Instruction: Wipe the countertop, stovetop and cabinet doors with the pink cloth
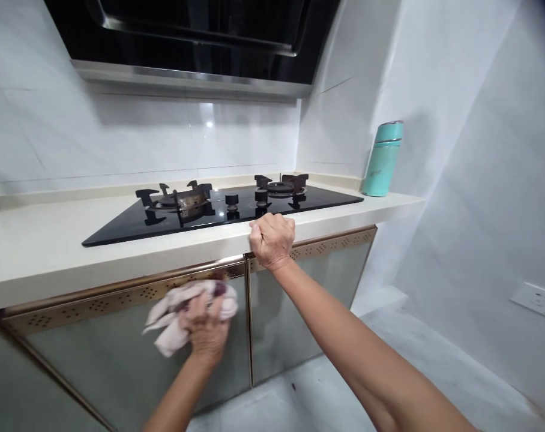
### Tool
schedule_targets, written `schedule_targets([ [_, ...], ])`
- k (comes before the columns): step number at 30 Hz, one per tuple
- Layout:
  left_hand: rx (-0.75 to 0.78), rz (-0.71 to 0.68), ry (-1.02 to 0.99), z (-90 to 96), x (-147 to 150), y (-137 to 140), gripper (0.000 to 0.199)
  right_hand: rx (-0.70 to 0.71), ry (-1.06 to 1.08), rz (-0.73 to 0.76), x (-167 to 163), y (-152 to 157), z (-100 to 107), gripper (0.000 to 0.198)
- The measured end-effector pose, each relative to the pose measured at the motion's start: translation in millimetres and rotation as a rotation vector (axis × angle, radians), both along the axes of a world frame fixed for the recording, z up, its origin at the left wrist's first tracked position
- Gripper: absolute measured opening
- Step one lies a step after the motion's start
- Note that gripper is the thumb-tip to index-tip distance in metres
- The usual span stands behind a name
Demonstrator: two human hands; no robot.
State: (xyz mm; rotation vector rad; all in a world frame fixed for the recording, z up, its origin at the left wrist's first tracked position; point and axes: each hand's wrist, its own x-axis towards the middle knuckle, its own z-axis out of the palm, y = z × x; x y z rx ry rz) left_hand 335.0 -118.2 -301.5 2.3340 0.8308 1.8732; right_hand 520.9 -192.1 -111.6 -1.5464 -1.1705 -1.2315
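Observation:
My left hand (208, 329) presses a crumpled whitish cloth (171, 321) with dark patches against the left cabinet door (110, 354), just below its perforated gold-coloured top strip. Hand and cloth are a little blurred. My right hand (273, 241) is closed at the front edge of the pale countertop (47, 252), in front of the stove knobs. Its fingertips are hidden from view. Right behind it lies a black gas stove (236, 221) with two burners and two knobs.
A turquoise bottle (384, 161) stands at the counter's right end by the wall. Above the stove hangs a black range hood (200, 45). A second cabinet door (295, 318) is on the right. Low on the right wall is a socket (537, 300).

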Motion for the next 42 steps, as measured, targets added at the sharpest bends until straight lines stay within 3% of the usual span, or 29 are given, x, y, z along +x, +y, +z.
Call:
schedule_targets([
  [3,0.29,0.026,0.227,-6.3,51,-23,0.036,-0.007,0.001,0.014,-1,-2,0,0.031],
  [6,0.445,0.077,0.338,-10.3,64,-25,0.038,-0.029,0.011,0.03,0,-3,-1,0.032],
  [9,0.541,0.09,0.389,-32.4,38,-14,0.036,-0.035,0.017,0.042,1,-3,-2,0.033],
  [15,0.477,0.015,0.708,-111.7,-50,4,0.043,-0.013,0.021,0.043,4,0,-6,0.037],
  [18,0.484,-0.025,0.894,-125.0,-81,12,0.05,-0.019,0.034,0.038,6,1,-8,0.036],
  [21,0.423,-0.035,0.98,-107.0,-99,20,0.053,-0.028,0.045,0.038,6,1,-8,0.035],
  [25,0.311,0.087,0.788,-41.9,-103,25,0.05,-0.02,0.019,0.025,5,0,-7,0.037],
  [29,0.352,0.14,0.399,34.6,-79,17,0.046,-0.043,0.032,0.008,6,0,-9,0.036],
  [32,0.331,0.13,0.31,56.9,-45,5,0.048,-0.052,0.044,0.024,8,0,-11,0.036],
  [34,0.363,0.095,0.358,47.1,-21,-2,0.042,-0.053,0.055,0.031,9,-1,-12,0.036],
  [38,0.431,-0.003,0.558,-5.9,7,-5,0.031,-0.058,0.062,0.05,13,-1,-15,0.038],
  [42,0.353,-0.003,0.729,-64.7,-22,5,0.034,-0.018,0.031,0.066,14,-1,-16,0.043],
])
